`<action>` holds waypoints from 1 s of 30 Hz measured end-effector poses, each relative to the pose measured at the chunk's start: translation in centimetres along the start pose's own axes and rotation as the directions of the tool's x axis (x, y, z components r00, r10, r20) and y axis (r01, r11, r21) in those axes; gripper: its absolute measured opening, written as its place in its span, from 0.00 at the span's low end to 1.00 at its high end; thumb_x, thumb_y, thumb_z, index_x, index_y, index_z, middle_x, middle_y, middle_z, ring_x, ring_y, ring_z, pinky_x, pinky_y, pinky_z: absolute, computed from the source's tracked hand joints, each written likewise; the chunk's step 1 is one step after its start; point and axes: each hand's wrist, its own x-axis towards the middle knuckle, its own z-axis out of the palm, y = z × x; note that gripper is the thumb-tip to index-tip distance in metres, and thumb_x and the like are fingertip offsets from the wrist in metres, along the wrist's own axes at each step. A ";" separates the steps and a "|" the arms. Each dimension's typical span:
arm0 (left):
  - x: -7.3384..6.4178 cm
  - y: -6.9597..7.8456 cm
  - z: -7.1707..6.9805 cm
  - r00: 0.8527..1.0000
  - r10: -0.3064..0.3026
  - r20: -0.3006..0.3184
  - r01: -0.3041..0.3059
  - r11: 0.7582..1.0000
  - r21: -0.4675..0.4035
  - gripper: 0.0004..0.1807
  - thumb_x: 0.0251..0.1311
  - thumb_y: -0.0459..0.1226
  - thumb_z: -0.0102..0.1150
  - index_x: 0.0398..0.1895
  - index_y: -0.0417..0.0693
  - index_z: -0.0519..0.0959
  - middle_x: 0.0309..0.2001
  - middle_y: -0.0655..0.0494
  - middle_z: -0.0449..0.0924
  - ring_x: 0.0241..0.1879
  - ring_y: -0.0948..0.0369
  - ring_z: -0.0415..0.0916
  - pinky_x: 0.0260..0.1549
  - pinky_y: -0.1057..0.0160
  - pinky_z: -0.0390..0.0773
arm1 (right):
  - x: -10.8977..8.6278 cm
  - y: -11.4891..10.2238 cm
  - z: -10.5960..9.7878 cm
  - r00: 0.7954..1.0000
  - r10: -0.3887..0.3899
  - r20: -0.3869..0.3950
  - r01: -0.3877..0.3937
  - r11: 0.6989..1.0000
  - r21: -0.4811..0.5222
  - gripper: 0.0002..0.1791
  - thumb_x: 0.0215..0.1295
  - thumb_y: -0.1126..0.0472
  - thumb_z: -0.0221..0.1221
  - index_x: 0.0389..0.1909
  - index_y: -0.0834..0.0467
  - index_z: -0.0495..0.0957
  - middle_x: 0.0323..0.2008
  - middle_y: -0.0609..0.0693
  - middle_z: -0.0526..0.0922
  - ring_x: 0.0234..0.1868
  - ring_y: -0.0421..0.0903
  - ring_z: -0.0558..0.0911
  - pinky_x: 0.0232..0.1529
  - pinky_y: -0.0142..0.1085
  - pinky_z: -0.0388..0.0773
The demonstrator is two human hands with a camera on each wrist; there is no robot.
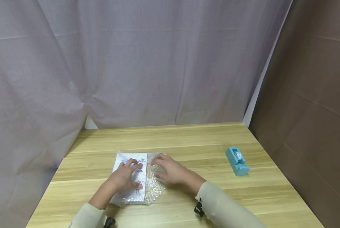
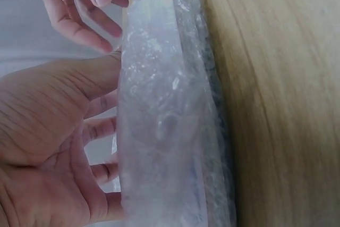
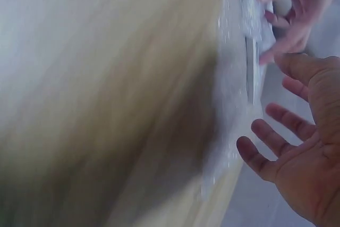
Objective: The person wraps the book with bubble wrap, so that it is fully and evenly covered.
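A flat white rectangular item with bluish print (image 1: 143,178), like a book or thin box, lies on a sheet of bubble wrap (image 1: 153,189). The wrap is folded over its left part, and the right part of the sheet spreads flat on the table. My left hand (image 1: 123,178) rests on the item with fingers and thumb spread; the left wrist view shows its fingertips at the wrapped surface (image 2: 159,89). Over the right part of the wrap is my right hand (image 1: 172,171), fingers loosely bent and holding nothing. In the right wrist view the item's white edge (image 3: 251,73) shows.
A blue tape dispenser (image 1: 237,161) with a roll of clear tape stands at the right on the wooden table (image 1: 187,139). Grey cloth (image 1: 135,69) hangs behind the table, and a brown cloth (image 1: 309,126) hangs along its right side.
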 end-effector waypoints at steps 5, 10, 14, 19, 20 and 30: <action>0.0 0.0 0.0 1.000 0.005 -0.008 -0.005 1.000 0.002 0.52 0.47 0.51 0.86 0.79 0.52 0.76 0.78 0.46 0.70 0.71 0.28 0.71 0.52 0.27 0.87 | -0.5 1.7 -1.2 0.994 0.093 -0.064 -0.095 0.995 -0.041 0.31 0.75 0.56 0.69 0.75 0.58 0.76 0.67 0.58 0.79 0.69 0.60 0.78 0.73 0.59 0.79; 0.1 -0.2 0.3 1.000 0.004 -0.009 -0.004 1.000 0.019 0.52 0.48 0.52 0.86 0.79 0.52 0.75 0.78 0.46 0.70 0.69 0.31 0.73 0.52 0.29 0.87 | -1.0 2.9 -1.6 0.980 0.177 -0.089 -0.187 0.975 -0.120 0.33 0.71 0.55 0.72 0.73 0.62 0.77 0.59 0.58 0.81 0.60 0.59 0.79 0.63 0.58 0.83; 0.2 -0.2 0.3 1.000 0.001 -0.011 -0.001 1.000 0.025 0.53 0.48 0.52 0.85 0.80 0.52 0.75 0.79 0.47 0.70 0.69 0.31 0.73 0.52 0.30 0.87 | -1.5 3.5 -1.7 0.966 0.247 -0.079 -0.256 0.958 -0.127 0.33 0.71 0.53 0.72 0.72 0.63 0.78 0.58 0.61 0.81 0.59 0.61 0.81 0.61 0.61 0.84; 0.1 -0.1 0.2 1.000 0.003 -0.019 -0.003 1.000 0.018 0.53 0.47 0.52 0.85 0.80 0.52 0.75 0.79 0.46 0.70 0.69 0.31 0.73 0.52 0.30 0.87 | -1.7 3.9 -1.7 0.950 0.310 -0.048 -0.314 0.941 -0.124 0.31 0.73 0.53 0.71 0.70 0.64 0.78 0.63 0.66 0.83 0.65 0.66 0.83 0.67 0.66 0.82; 0.1 -0.1 0.2 1.000 0.005 -0.019 -0.004 1.000 0.014 0.53 0.47 0.52 0.85 0.80 0.52 0.75 0.79 0.46 0.70 0.69 0.30 0.73 0.52 0.29 0.87 | -1.7 4.0 -1.7 0.948 0.316 -0.045 -0.319 0.939 -0.126 0.30 0.73 0.53 0.71 0.68 0.65 0.79 0.62 0.65 0.83 0.64 0.65 0.83 0.67 0.65 0.83; 0.0 -0.1 0.3 1.000 -0.016 -0.018 0.015 0.999 -0.040 0.65 0.46 0.50 0.86 0.88 0.49 0.60 0.82 0.43 0.68 0.74 0.19 0.64 0.61 0.20 0.78 | -1.8 3.9 -1.4 0.903 0.427 -0.050 -0.428 0.903 -0.025 0.15 0.70 0.58 0.74 0.47 0.62 0.81 0.38 0.52 0.85 0.42 0.50 0.83 0.51 0.50 0.87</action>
